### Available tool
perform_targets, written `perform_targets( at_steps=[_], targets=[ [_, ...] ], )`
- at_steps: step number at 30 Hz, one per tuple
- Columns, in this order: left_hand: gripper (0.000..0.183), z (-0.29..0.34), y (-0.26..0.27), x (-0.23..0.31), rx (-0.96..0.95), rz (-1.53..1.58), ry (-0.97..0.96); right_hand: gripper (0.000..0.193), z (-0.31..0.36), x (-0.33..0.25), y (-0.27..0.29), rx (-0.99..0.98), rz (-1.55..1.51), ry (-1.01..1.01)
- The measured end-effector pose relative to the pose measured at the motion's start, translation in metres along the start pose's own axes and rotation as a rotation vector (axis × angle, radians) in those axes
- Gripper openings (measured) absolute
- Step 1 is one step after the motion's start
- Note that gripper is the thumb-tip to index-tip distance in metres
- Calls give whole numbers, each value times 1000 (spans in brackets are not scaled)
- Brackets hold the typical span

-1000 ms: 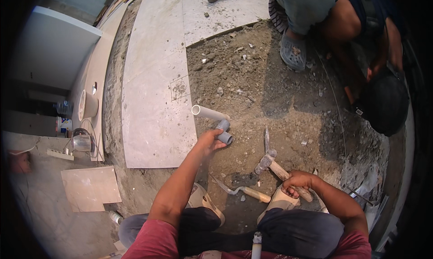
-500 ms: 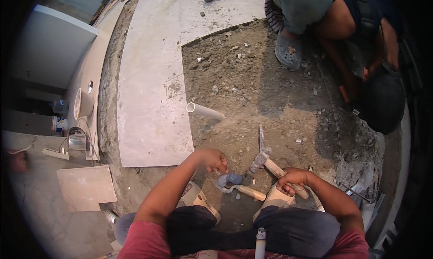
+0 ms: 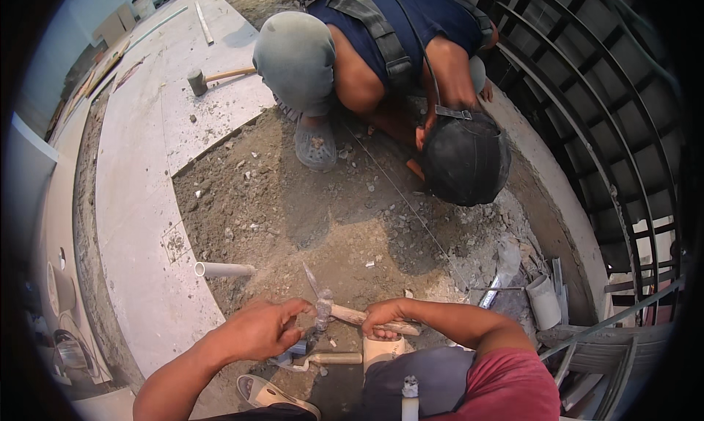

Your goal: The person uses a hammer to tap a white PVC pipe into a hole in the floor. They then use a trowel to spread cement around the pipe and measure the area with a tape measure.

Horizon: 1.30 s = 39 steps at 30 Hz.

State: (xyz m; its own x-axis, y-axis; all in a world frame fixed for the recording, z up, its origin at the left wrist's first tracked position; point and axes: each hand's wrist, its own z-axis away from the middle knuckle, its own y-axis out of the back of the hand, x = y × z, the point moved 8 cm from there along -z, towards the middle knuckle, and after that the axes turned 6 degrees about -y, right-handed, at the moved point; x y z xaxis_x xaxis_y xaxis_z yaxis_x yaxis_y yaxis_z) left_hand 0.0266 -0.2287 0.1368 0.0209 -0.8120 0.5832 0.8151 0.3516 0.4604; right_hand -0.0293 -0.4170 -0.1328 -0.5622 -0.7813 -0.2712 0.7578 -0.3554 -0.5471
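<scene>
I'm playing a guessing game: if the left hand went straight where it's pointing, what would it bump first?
Probably the hammer head, just beyond the left hand, though the hand might be high enough to pass above.

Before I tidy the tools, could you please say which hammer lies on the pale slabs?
The mallet with the blocky dark head; the pick hammer is gripped in the person's right hand.

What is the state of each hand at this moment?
Left hand: partly open, no object visible in it.
Right hand: closed, holding a grey-headed hammer by its straight brown wooden handle.
</scene>
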Motion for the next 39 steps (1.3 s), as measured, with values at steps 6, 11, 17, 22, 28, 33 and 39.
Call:
perform_targets(
  at_steps=[6,11,17,22,28,33,39],
  targets=[
    [57,42,-9,41,27,129,-315,22,-2,8,0,59,88,-80],
    [57,84,12,116,71,357,-697,23,8,-3,-8,96,111,79],
    [58,104,18,178,-110,565,-789,26,2,6,-3,180,145,55],
    [60,121,18,194,-160,765,-708,30,-2,5,3,196,201,63],
    [61,147,22,177,-71,1050,-598,33,6,-2,-5,169,201,45],
    [63,180,4,102,191,1228,-481,26,23,-17,-11,207,313,29],
    [79,252,-24,-38,977,694,-19,27,52,-33,-20,353,326,115]
  ],
)
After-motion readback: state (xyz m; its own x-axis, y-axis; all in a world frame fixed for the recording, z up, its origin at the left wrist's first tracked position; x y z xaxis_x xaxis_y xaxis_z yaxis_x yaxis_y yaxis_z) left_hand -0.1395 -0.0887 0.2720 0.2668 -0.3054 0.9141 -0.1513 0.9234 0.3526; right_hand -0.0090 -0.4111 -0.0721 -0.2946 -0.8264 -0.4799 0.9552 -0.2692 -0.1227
